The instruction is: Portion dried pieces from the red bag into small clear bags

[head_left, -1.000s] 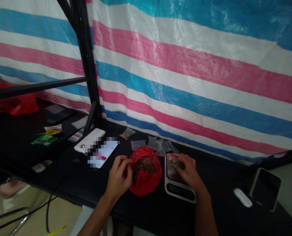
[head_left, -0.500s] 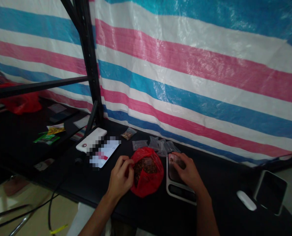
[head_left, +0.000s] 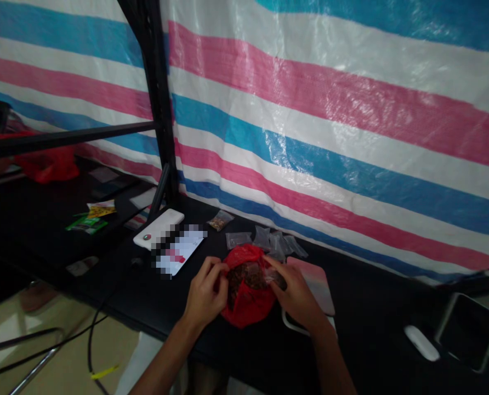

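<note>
A red plastic bag stands with its mouth open on the black table, filled with small brown bits. My left hand is closed on the left rim of this bag, fingertips pinched together. At the bag's right side, my right hand pinches a small clear plastic bag with something dark in it, held over the red rim. Right behind that hand is a digital scale with a bare reflective plate; the hand covers much of its front.
Several small clear bags lie behind the red bag, and one filled packet lies farther left. A phone and a white power bank are at left. On the right are a white mouse-like object and a dark-screened device.
My right hand has lifted the small clear bag off the scale and carried it left to the red bag. My left hand stays on the red rim. The view has shifted slightly.
</note>
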The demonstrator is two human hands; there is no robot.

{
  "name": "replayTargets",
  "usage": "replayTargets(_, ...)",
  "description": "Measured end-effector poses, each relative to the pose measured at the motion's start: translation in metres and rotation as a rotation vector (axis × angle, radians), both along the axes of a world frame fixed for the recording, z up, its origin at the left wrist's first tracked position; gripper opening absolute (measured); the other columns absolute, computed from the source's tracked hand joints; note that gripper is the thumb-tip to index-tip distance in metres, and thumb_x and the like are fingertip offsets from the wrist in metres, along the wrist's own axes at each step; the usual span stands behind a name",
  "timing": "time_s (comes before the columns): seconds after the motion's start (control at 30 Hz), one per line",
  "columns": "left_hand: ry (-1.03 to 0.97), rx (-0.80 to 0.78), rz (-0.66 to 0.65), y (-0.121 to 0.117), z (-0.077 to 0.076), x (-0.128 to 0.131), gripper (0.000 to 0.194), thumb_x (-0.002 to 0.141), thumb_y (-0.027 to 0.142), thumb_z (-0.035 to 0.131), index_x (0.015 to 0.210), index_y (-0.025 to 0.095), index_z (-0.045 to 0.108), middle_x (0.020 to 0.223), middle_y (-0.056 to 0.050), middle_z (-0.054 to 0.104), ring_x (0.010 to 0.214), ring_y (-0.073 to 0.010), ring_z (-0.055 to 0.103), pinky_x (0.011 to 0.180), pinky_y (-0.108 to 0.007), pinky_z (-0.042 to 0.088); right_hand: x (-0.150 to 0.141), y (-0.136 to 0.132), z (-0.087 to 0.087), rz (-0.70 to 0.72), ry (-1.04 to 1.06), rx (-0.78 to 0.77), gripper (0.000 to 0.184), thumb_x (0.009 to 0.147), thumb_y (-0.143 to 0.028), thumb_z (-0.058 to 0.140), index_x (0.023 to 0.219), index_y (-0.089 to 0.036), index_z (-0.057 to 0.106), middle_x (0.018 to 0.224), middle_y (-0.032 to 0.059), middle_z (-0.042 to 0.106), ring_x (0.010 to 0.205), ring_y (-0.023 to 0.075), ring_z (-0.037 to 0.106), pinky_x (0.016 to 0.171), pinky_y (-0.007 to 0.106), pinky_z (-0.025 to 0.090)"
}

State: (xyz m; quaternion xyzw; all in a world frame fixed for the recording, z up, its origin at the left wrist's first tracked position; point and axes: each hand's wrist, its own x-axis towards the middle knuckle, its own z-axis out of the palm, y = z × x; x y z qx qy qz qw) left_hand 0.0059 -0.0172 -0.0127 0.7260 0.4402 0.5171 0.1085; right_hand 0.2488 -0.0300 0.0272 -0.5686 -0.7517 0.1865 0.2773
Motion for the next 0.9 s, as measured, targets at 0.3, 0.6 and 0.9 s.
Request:
replayTargets(0.3,0.006,-0.017,-0.005,0.000,0.000,0.000,0.019,0.093,0.008,0.046,0.098,0.021,0.059,0.097,-0.005,0.057,0.083,-0.0151,0.064,0.071,-0.026,0.052,-0.005,0.002,0.000,0.018,-0.046,0.021,0.053,0.089,-0.017,0.059,0.140,-0.030,0.058,0.117,0.0043,0.073,0.101,0.0252,0.065,0.096,0.043,0.047)
replayTargets(0.6,0.001,-0.006,0.003,0.000,0.001,0.000,0.020,0.092,0.008,0.045,0.097,0.021,0.059,0.094,-0.004,0.058,0.081,-0.0154,0.065,0.070,-0.026,0.053,0.019,0.003,0.007,-0.082,-0.074,0.133,0.039,0.090,-0.025,0.055,0.126,-0.028,0.067,0.116,0.0057,0.076,0.102,0.0269,0.068,0.097,0.044,0.047)
replayTargets(0.9,0.014,-0.003,-0.016,0.000,0.002,0.000,0.019,0.092,0.007,0.046,0.096,0.021,0.059,0.093,-0.004,0.058,0.079,-0.0147,0.064,0.069,-0.025,0.052,0.067,-0.001,0.011,-0.290,-0.186,0.152,0.047,0.075,-0.019,0.050,0.115,-0.029,0.073,0.108,0.0041,0.074,0.102,0.0267,0.064,0.095,0.046,0.043)
